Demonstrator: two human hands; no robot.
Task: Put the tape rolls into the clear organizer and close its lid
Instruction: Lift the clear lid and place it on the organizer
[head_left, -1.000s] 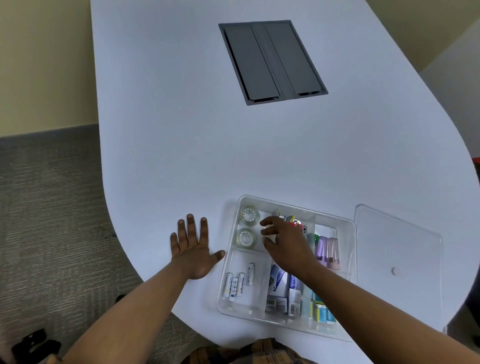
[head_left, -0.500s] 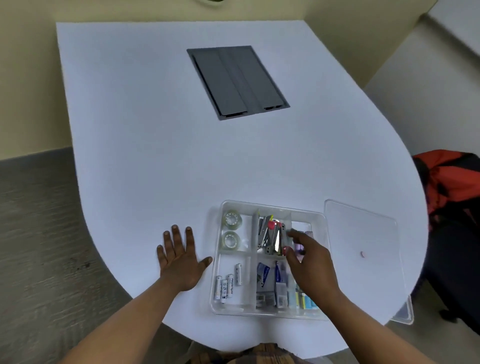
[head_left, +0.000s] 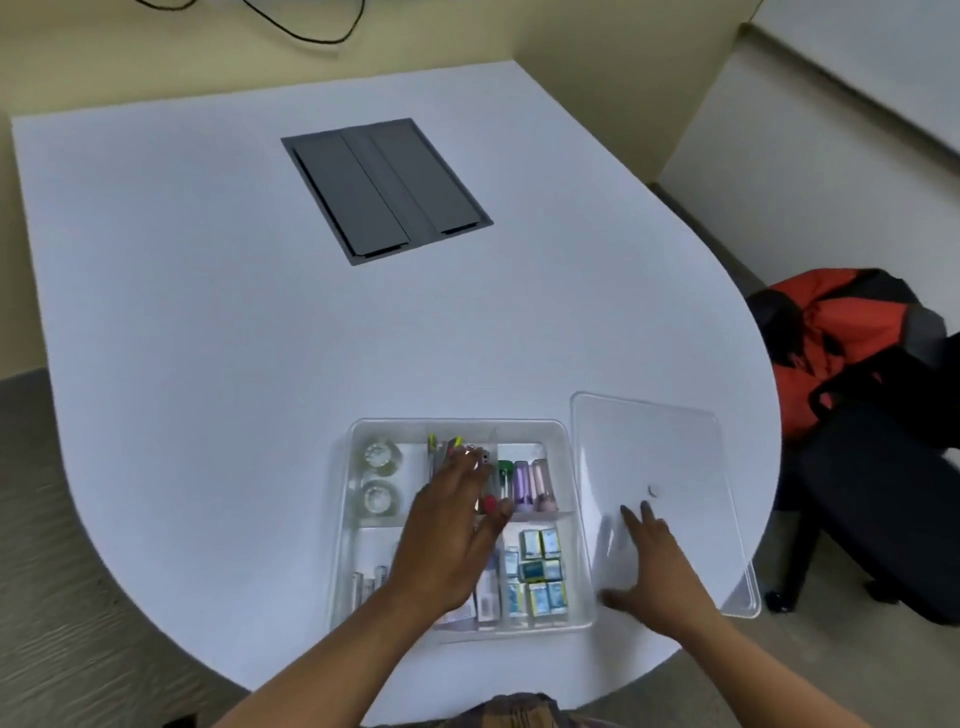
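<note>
Head view only: two tape rolls already lying in the far-left compartment of the clear organizer, one behind the other, so only the closing judged to remain. Lid lying flat on the white table just to the right of the organizer, its near-right corner overhanging the table's curved edge. Right hand resting palm-down on the lid's near-left part, fingers spread and flat, thumb out toward the organizer wall, nothing pinched. Left hand hovering over or resting on the organizer's middle compartments, fingers loosely extended and slightly apart, blurred, gripping nothing as far as can be told; contact with the contents underneath impossible to confirm. Likely risks from here: slippery, flat lid hard to lift with an open palm, so prone to sliding further off the overhanging corner and dropping to the floor beside the chair with the orange-and-black bag; left hand in the way of the lid's path, inviting a clash or a trapped finger; tall items in the middle compartment, near the coloured tubes, possibly standing proud of the rim and stopping the lid from seating; a shove against the organizer wall nudging the whole box toward the near table edge. Small boxes in the near-right compartment showing blue and green printed labels, too small and blurred to read; no brand or writing legible anywhere, including on the grey cable hatch set into the table.
</note>
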